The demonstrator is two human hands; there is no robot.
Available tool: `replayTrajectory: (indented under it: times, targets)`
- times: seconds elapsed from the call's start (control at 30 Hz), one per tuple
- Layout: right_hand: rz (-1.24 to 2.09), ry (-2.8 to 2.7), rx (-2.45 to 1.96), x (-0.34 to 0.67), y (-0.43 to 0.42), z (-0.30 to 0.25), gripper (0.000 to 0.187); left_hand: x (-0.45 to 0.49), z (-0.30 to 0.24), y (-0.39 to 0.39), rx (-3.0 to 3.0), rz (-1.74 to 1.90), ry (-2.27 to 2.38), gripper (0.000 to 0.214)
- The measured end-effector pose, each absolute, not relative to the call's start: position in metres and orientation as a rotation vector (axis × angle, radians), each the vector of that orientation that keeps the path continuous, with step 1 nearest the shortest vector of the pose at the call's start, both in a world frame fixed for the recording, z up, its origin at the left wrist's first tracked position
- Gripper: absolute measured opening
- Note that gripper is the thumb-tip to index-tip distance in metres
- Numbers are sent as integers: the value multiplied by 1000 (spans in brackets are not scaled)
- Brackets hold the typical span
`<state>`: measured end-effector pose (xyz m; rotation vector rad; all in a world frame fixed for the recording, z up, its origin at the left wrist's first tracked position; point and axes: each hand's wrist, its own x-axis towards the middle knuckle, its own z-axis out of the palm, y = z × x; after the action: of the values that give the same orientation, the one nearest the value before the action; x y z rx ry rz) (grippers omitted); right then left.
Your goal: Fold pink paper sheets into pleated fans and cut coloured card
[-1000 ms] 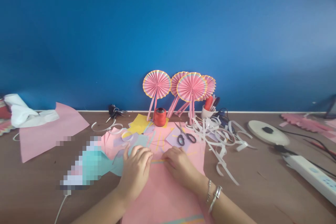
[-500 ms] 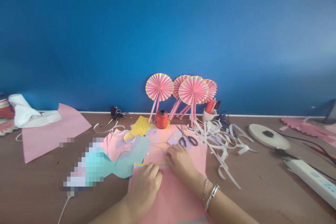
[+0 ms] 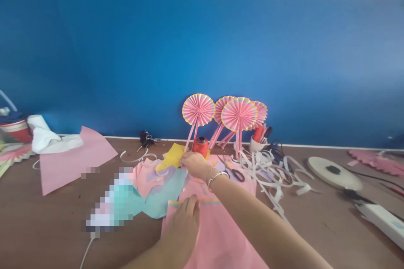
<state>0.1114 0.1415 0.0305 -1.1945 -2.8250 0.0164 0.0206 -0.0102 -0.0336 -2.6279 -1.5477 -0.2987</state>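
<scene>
My left hand rests at the near end of a large pink paper sheet, its fingers curled over a folded edge with a thin yellow and teal stripe. My right hand reaches far forward over the paper scraps, its fingertips beside a yellow paper piece. Whether it holds anything is hard to see. A teal paper piece lies left of the pink sheet. Black-handled scissors sit beyond my right wrist, partly hidden by it.
Curled white paper strips are heaped on the right. Behind stand pink paper fans, a red thread spool and a pen cup. Keys, a loose pink sheet, a round white disc and a power strip share the brown table.
My right hand has left the pink sheet and moved forward to the yellow paper. My left hand has moved nearer me, and the view has tilted and shifted.
</scene>
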Motion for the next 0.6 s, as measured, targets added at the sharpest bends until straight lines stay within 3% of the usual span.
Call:
replayTrajectory:
  times: [0.2,0.47,0.53,0.6]
  targets:
    - [121,-2785,-1155,106,156,24,14,21,-24,-11,-2732,-247,-1416,50]
    - [413,-2309,-1325,108,152,32,25,18,-27,-8,-2811,-330,-1251,35]
    - [546,-2172,-1309,121,145,43,27,17,-26,-7,-2830,-318,-1226,35]
    - [915,-1810,-1191,144,133,53,20,16,-23,-8,-2847,-257,-1210,37]
